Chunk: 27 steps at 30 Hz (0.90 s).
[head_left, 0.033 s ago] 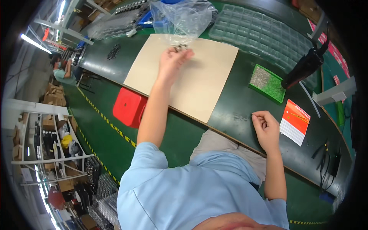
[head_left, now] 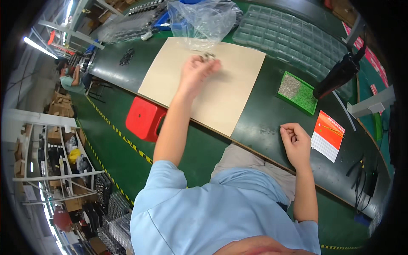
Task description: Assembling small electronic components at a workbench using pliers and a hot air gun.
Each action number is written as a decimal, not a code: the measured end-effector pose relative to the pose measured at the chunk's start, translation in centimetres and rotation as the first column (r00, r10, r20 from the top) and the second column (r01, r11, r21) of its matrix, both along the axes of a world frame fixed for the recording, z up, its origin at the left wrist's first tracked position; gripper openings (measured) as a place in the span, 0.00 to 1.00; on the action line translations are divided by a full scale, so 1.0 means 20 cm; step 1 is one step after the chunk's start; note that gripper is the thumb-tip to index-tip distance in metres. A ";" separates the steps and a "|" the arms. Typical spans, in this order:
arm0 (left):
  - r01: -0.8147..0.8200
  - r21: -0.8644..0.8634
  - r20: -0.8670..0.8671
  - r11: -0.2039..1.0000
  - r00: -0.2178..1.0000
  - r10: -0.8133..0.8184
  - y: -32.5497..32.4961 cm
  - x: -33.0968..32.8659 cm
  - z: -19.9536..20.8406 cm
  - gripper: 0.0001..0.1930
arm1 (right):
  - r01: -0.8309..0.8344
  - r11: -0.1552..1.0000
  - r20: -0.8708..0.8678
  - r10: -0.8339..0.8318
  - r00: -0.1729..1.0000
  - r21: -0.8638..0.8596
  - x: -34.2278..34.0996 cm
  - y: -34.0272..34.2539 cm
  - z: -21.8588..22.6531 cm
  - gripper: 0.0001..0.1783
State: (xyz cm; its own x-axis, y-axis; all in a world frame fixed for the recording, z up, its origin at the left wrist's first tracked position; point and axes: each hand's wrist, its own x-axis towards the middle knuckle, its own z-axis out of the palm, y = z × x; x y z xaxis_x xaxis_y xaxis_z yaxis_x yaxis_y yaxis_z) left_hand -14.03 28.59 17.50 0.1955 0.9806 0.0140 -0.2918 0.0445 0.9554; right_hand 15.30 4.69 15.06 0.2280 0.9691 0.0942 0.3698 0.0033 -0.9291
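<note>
My left hand (head_left: 196,76) is closed over the beige board (head_left: 223,102), its thumb and fingers pinching a small cluster of dark and silvery metal pieces (head_left: 208,55). The exact kind of these pieces is too small and blurred to tell. Just beyond the hand, a clear plastic bag (head_left: 202,23) lies across the board's far edge. My right hand (head_left: 296,140) rests near the table's front edge with its fingers curled in, and nothing shows in it. To its right is a red and white printed card (head_left: 328,138) with thin yellow strips on it.
A green tray (head_left: 296,111) of small metal parts sits right of the board. Behind it are clear compartment trays (head_left: 280,36) and a black upright device (head_left: 338,74). Small dark parts (head_left: 126,57) lie far left. A red stool (head_left: 142,119) stands below; a co-worker (head_left: 72,80) sits farther off.
My left hand has shifted slightly to the right and toward me over the board, with the small metal pieces still in its fingers. My right hand stays in place.
</note>
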 end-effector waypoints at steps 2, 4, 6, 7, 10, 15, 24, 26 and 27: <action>0.156 -0.036 -0.051 0.987 0.986 -0.158 -0.19 0.07 0.00 0.10 | -0.024 1.000 0.002 0.024 1.000 0.013 -0.02 0.01 -0.01 0.05; 0.347 -0.088 -0.070 0.934 0.933 -0.353 -0.36 0.19 0.02 0.10 | 0.006 1.000 -0.014 -0.006 1.000 0.013 -0.02 0.02 0.02 0.08; 0.458 -0.091 -0.028 0.884 0.887 -0.462 -0.50 0.31 -0.02 0.09 | -0.013 1.000 0.002 0.013 1.000 0.005 -0.05 0.01 0.05 0.10; 0.495 -0.109 -0.049 0.862 0.863 -0.502 -0.57 0.38 -0.01 0.09 | -0.005 1.000 -0.033 0.006 0.999 0.023 -0.07 0.00 0.06 0.10; 0.619 -0.077 -0.100 0.782 0.775 -0.624 -0.67 0.52 -0.06 0.09 | 0.019 0.999 -0.047 -0.017 0.999 0.039 -0.05 -0.01 0.02 0.10; 0.645 -0.104 0.021 0.757 0.762 -0.647 -0.65 0.60 -0.08 0.10 | 0.082 0.992 -0.057 -0.077 0.995 0.099 0.00 0.00 -0.03 0.06; 0.513 -0.094 0.004 0.853 0.857 -0.515 -0.67 0.60 -0.12 0.07 | 0.143 0.988 -0.137 -0.133 0.982 0.062 0.00 0.00 -0.05 0.07; 0.504 -0.089 0.001 0.859 0.862 -0.506 -0.69 0.60 -0.12 0.07 | 0.122 0.991 -0.244 -0.107 0.964 0.046 -0.02 0.00 -0.02 0.07; 0.495 -0.075 -0.002 0.866 0.868 -0.497 -0.69 0.60 -0.12 0.06 | 0.123 0.992 -0.246 -0.109 0.963 0.041 -0.02 0.00 -0.01 0.07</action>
